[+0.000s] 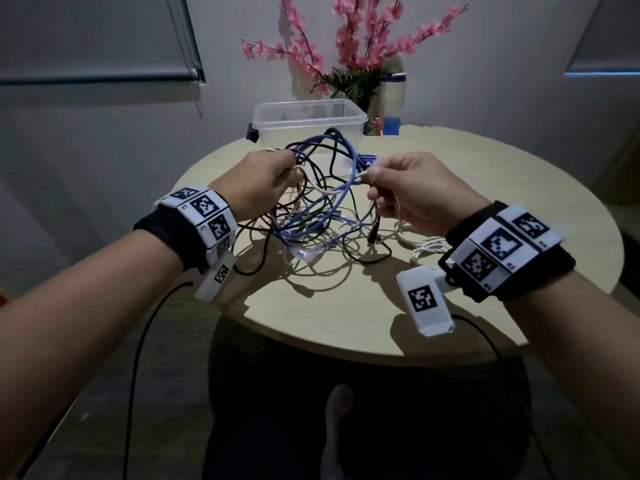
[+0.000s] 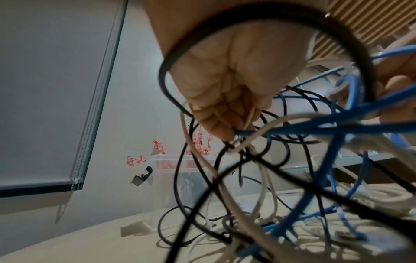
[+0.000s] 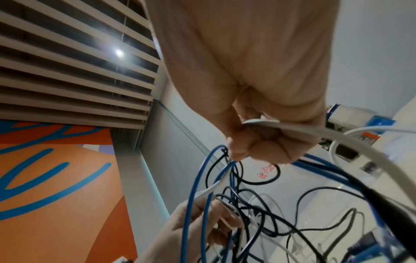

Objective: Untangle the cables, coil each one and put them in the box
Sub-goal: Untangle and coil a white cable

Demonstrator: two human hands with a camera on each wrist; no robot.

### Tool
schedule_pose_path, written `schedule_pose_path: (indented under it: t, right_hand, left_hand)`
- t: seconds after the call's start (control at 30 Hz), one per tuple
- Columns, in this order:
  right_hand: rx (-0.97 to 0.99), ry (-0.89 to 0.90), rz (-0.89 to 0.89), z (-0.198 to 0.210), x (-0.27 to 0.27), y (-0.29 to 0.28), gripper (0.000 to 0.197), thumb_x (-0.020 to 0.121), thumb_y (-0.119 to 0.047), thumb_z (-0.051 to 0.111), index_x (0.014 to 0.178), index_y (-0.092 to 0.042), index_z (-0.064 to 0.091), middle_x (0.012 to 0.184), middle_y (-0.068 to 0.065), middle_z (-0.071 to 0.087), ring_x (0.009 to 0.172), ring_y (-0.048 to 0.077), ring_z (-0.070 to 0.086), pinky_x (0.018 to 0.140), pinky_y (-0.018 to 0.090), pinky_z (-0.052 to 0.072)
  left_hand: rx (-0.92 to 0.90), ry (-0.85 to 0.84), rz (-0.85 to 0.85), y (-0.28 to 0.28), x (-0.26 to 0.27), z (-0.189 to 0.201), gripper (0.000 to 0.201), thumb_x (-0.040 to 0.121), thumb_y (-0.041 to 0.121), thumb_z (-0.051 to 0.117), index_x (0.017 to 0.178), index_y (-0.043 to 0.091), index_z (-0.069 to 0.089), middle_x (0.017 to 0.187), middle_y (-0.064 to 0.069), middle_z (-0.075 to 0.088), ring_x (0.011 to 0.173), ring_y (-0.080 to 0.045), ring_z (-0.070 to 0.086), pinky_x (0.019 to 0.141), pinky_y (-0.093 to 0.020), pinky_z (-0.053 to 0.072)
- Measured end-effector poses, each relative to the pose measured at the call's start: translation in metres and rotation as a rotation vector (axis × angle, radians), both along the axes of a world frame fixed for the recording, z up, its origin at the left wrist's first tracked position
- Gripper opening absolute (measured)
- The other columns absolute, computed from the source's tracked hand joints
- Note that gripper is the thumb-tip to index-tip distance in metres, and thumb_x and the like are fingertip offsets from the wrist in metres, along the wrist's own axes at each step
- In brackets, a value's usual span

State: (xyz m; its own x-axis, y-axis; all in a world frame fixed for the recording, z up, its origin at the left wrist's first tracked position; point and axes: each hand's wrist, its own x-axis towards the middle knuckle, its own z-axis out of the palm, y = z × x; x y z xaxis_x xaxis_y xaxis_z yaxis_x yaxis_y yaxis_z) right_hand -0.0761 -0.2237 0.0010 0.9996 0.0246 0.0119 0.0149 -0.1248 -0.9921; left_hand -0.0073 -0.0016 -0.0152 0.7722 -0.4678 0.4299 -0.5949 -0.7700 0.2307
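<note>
Showing: tangle (image 1: pixel 322 206) of blue, black and white cables lifted over round table (image 1: pixel 346 323), both hands raised in it.
Left hand (image 1: pixel 256 188): fingers curled round a bunch of strands, black, white and blue; a thick black loop (image 2: pixel 258 23) arcing over the wrist in the left wrist view; thumb and fingertips closed at the knot.
Right hand (image 1: pixel 412 192): pinching a white cable (image 3: pixel 292 128) between thumb and forefinger; remaining fingers curled round the same cable, which trails down to the table.
Blue cable (image 1: pixel 349 188): looped high between the hands, running down into the heap; a clear plug end (image 1: pixel 304 252) lying on the table.
Black cables (image 1: pixel 329 157): arching up behind the blue one, other lengths spread flat under the hands.
White coil (image 1: pixel 426 251): resting on the table just beside the right wrist, apart from the lifted mass.
Box (image 1: pixel 308 123): clear plastic, open, at the far edge of the table behind the tangle; black latch (image 1: pixel 252 132) on its left end; no cable seen inside.
Flowers (image 1: pixel 349 39): pink, with green leaves, behind the box against the wall.
Small items (image 1: pixel 384 125): blue and orange, right of the box; too blurred to identify.
</note>
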Motion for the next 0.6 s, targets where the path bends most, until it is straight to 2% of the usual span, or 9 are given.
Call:
schedule_pose_path:
  t: [0.1, 0.17, 0.23, 0.3, 0.33, 0.4, 0.47, 0.53, 0.6]
  right_hand:
    - [0.074, 0.009, -0.012, 0.0, 0.001, 0.008, 0.027, 0.103, -0.01, 0.034, 0.082, -0.006, 0.049, 0.069, 0.013, 0.059, 0.058, 0.018, 0.06, 0.056, 0.026, 0.05]
    - [0.125, 0.011, -0.043, 0.0, 0.001, 0.009, 0.028, 0.103, -0.008, 0.027, 0.083, -0.009, 0.045, 0.074, 0.014, 0.061, 0.065, 0.022, 0.065, 0.059, 0.026, 0.05]
    - [0.175, 0.002, -0.079, 0.0, 0.004, 0.007, 0.026, 0.102, -0.005, 0.025, 0.084, -0.009, 0.043, 0.075, 0.013, 0.059, 0.067, 0.023, 0.063, 0.057, 0.026, 0.048]
    - [0.186, -0.029, -0.102, -0.001, 0.006, 0.003, 0.021, 0.1, -0.002, 0.029, 0.085, -0.009, 0.043, 0.077, 0.01, 0.054, 0.066, 0.019, 0.057, 0.055, 0.025, 0.045]
    - [0.194, -0.052, -0.105, -0.002, 0.007, 0.002, 0.02, 0.099, -0.001, 0.031, 0.086, -0.01, 0.043, 0.078, 0.01, 0.052, 0.066, 0.017, 0.055, 0.054, 0.024, 0.045]
    - [0.235, -0.093, -0.086, -0.002, 0.006, 0.0, 0.02, 0.097, 0.003, 0.037, 0.082, -0.009, 0.045, 0.08, 0.01, 0.052, 0.068, 0.017, 0.056, 0.057, 0.025, 0.046]
    - [0.249, -0.107, -0.053, -0.001, 0.003, 0.004, 0.02, 0.093, 0.005, 0.041, 0.079, -0.008, 0.046, 0.078, 0.011, 0.054, 0.067, 0.017, 0.057, 0.058, 0.025, 0.045]
    - [0.212, -0.098, -0.052, -0.002, 0.002, 0.006, 0.021, 0.089, 0.005, 0.042, 0.074, -0.01, 0.046, 0.069, 0.008, 0.052, 0.058, 0.015, 0.047, 0.053, 0.024, 0.036]
    - [0.137, -0.066, -0.045, -0.006, 0.002, 0.005, 0.024, 0.087, 0.0, 0.043, 0.067, -0.014, 0.044, 0.058, 0.003, 0.037, 0.051, 0.014, 0.03, 0.049, 0.025, 0.025]
  left_hand:
    - [-0.058, 0.153, -0.026, -0.004, -0.008, 0.006, 0.027, 0.095, 0.029, 0.046, 0.092, 0.005, 0.057, 0.083, -0.008, 0.059, 0.079, -0.025, 0.052, 0.066, -0.033, 0.036]
    - [-0.084, 0.3, -0.083, -0.006, -0.011, 0.009, 0.028, 0.083, 0.034, 0.047, 0.085, 0.011, 0.062, 0.096, -0.01, 0.063, 0.087, -0.023, 0.054, 0.076, -0.033, 0.041]
    - [-0.11, 0.433, -0.121, -0.006, -0.013, 0.011, 0.026, 0.077, 0.033, 0.046, 0.076, 0.016, 0.066, 0.113, -0.004, 0.063, 0.104, -0.015, 0.055, 0.09, -0.029, 0.04]
    - [-0.138, 0.513, -0.082, -0.007, -0.014, 0.012, 0.044, 0.085, 0.044, 0.043, 0.089, 0.012, 0.073, 0.113, 0.002, 0.064, 0.108, -0.012, 0.055, 0.098, -0.027, 0.039]
    - [-0.111, 0.513, -0.017, -0.008, -0.012, 0.012, 0.049, 0.091, 0.049, 0.042, 0.096, 0.013, 0.074, 0.109, 0.0, 0.067, 0.103, -0.014, 0.058, 0.096, -0.027, 0.04]
    - [0.068, 0.407, 0.141, -0.009, -0.008, 0.011, 0.043, 0.096, 0.046, 0.045, 0.1, 0.014, 0.074, 0.101, -0.007, 0.069, 0.093, -0.021, 0.059, 0.082, -0.026, 0.042]
    - [0.18, 0.312, 0.228, -0.009, -0.002, 0.009, 0.037, 0.09, 0.042, 0.059, 0.112, 0.014, 0.068, 0.106, -0.008, 0.069, 0.094, -0.022, 0.059, 0.076, -0.025, 0.04]
    - [0.153, 0.285, 0.273, -0.008, 0.004, 0.004, 0.066, 0.077, 0.045, 0.072, 0.132, 0.013, 0.052, 0.116, -0.008, 0.065, 0.105, -0.025, 0.058, 0.08, -0.025, 0.041]
    - [0.115, 0.312, 0.289, -0.008, 0.004, 0.002, 0.094, 0.065, 0.046, 0.082, 0.139, 0.012, 0.035, 0.12, -0.01, 0.06, 0.108, -0.028, 0.056, 0.083, -0.03, 0.045]
